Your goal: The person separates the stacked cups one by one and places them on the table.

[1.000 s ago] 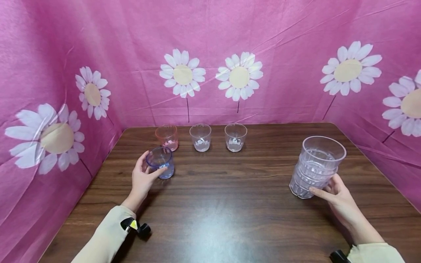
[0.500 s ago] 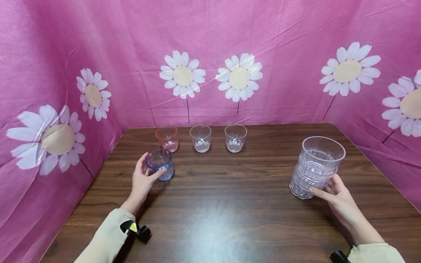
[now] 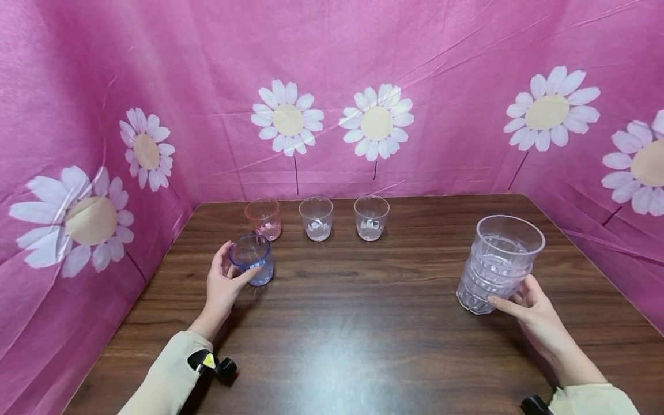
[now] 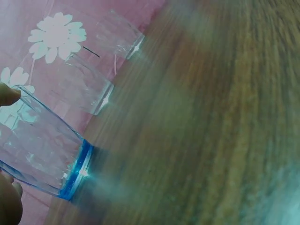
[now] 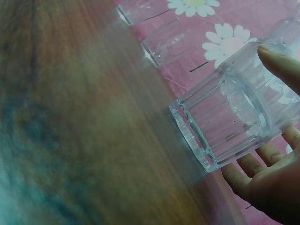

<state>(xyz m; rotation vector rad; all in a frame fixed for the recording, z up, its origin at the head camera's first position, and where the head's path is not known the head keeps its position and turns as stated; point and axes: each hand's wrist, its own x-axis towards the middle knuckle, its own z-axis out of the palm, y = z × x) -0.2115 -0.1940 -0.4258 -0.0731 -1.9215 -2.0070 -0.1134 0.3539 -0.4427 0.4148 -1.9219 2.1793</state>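
My left hand grips a small blue-tinted cup by its sides, thumb on the near side and fingers round the left. That cup stands upright at the table's left, its blue base right at the wood in the left wrist view. On the right, my right hand holds a tall stack of clear plastic tumblers near its lower part. The thumb lies along one side of the stack, and the fingers come round the other. Ridges and rims of the nested tumblers show through the walls.
Behind the blue cup stands a red-rimmed cup. To its right, along the table's back, are a clear cup and another clear cup. Pink cloth with daisies encloses the wooden table on its back and sides.
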